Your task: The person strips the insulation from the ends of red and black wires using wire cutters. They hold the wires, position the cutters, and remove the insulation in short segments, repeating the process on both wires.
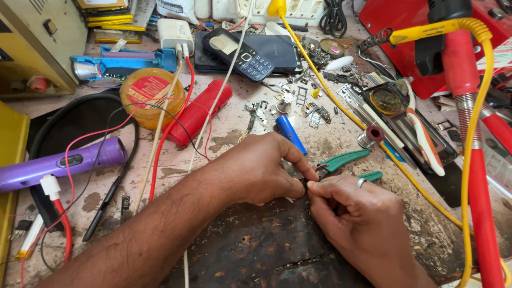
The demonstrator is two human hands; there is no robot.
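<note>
My left hand [261, 168] and my right hand [357, 218] meet at the middle of a stained workbench, fingertips pinched together on a small dark part [305, 184] with thin red wire at it. The part is mostly hidden by my fingers. A ring sits on a finger of my right hand. Green-handled cutters [345, 159] lie just behind my right hand. A blue cylinder [290, 133] lies just beyond my left hand.
A red cylinder [198, 113], round yellow tin [145, 90], purple handle [58, 162], keypad phone [242, 53] and red and black wires crowd the left and back. A solder spool [369, 136], orange-white pliers [424, 136], small metal parts and a yellow cable [469, 138] lie right.
</note>
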